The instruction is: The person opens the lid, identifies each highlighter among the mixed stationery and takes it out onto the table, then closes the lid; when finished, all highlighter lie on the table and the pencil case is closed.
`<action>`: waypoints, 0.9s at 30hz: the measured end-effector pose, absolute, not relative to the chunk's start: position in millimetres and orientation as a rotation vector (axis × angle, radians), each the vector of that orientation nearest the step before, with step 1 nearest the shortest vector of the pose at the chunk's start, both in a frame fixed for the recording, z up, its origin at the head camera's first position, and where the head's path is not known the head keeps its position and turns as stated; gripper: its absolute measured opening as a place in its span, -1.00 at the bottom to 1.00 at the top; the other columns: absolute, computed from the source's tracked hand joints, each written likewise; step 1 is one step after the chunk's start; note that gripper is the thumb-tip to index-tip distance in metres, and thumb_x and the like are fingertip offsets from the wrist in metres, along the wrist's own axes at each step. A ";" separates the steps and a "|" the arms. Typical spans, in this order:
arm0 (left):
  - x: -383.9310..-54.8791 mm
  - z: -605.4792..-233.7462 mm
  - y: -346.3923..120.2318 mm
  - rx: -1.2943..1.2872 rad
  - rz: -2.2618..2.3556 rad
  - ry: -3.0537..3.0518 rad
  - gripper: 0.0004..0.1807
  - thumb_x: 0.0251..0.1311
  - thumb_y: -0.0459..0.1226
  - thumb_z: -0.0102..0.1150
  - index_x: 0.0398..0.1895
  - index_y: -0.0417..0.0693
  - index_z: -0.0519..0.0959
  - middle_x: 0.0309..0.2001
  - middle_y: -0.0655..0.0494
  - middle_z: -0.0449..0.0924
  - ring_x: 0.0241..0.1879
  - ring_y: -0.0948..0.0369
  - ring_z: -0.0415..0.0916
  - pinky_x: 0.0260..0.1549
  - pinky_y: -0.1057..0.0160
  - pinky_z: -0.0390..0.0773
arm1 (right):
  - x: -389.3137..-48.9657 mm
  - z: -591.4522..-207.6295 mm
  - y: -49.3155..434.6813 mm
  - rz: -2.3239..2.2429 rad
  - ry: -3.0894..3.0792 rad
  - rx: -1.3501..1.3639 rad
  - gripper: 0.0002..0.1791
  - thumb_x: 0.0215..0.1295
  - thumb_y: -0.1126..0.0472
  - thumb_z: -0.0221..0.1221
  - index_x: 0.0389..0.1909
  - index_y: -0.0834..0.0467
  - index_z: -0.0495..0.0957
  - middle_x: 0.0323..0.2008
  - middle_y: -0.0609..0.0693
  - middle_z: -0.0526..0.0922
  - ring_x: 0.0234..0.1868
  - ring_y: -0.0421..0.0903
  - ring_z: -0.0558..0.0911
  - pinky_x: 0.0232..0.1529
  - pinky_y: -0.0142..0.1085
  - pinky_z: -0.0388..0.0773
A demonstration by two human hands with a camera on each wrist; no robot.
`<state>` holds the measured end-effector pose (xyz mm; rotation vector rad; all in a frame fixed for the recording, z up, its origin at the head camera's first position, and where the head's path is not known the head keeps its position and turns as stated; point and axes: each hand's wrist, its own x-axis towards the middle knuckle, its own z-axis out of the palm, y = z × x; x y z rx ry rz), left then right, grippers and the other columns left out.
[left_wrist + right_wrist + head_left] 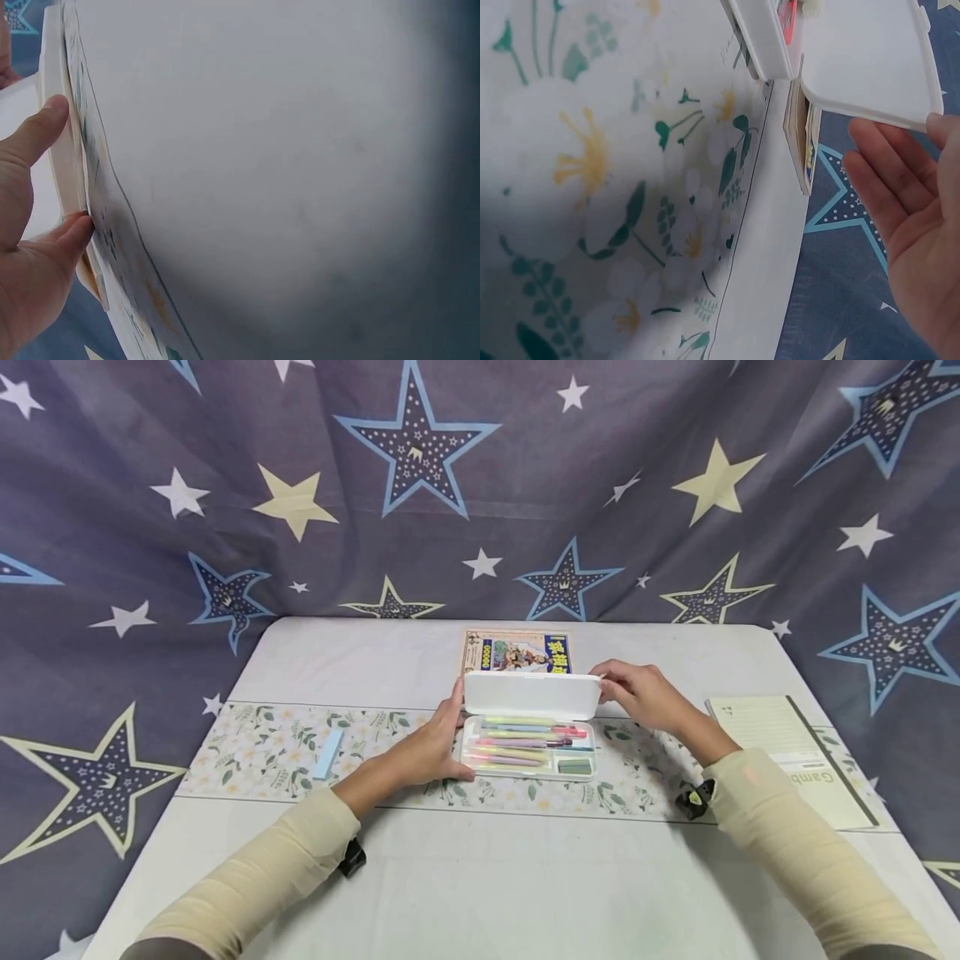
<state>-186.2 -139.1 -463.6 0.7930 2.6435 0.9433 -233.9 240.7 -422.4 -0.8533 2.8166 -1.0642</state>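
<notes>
A white pencil case (531, 775) lies with its lid (531, 696) raised at the back. Inside are several pastel pens (513, 752) and a green eraser-like block (574, 767) at the front right. My left hand (427, 752) grips the case's left end, thumb at the front corner and fingers toward the hinge; the left wrist view shows thumb and fingertips on its side. At the lid's right edge, my right hand (637, 693) pinches the rim between thumb and fingers. The lid (874, 60) slants above that hand in the right wrist view.
Behind the lid lies an illustrated book (517, 652), partly hidden. A light blue strip-shaped item (327, 753) rests on the floral runner (255, 752) at left. Notebooks (795, 760) lie at the table's right edge. A star-patterned curtain (480, 485) hangs behind the table.
</notes>
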 end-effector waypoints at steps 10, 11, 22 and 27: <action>-191.3 -465.1 -138.7 0.767 0.891 2.645 0.71 -0.23 0.03 0.69 0.61 -0.02 -0.62 0.51 -0.19 0.08 0.39 -0.02 0.38 0.45 0.04 0.33 | -241.6 -427.2 237.8 -1.165 2.769 -0.668 -0.66 0.60 0.15 0.02 0.19 0.19 0.60 -0.06 0.21 0.76 -0.17 0.12 0.79 -0.05 0.00 0.71; -192.2 -464.7 -138.7 0.761 0.879 2.653 0.72 -0.25 0.05 0.69 0.62 -0.03 -0.61 0.50 -0.18 0.10 0.38 -0.02 0.38 0.44 0.03 0.33 | -242.4 -427.9 237.2 -1.170 2.775 -0.649 -0.66 0.60 0.14 0.02 0.20 0.19 0.60 -0.05 0.21 0.76 -0.17 0.12 0.79 -0.05 0.00 0.72; -195.1 -462.6 -138.3 0.747 0.849 2.629 0.74 -0.25 0.08 0.68 0.59 0.05 -0.67 0.39 -0.16 0.22 0.34 -0.01 0.40 0.43 0.02 0.35 | -243.4 -428.2 236.0 -1.116 2.835 -0.613 -0.66 0.58 0.12 0.06 0.20 0.16 0.62 -0.10 0.17 0.78 -0.19 0.08 0.78 -0.14 -0.05 0.72; -195.2 -461.2 -137.6 0.760 0.869 2.614 0.72 -0.19 0.02 0.68 0.59 0.08 -0.69 0.39 -0.17 0.23 0.37 0.00 0.37 0.43 0.01 0.35 | -238.9 -420.7 237.6 -0.984 2.938 -0.670 -0.68 0.56 0.14 0.09 0.18 0.14 0.64 -0.26 0.08 0.79 -0.24 0.05 0.75 -0.30 -0.17 0.58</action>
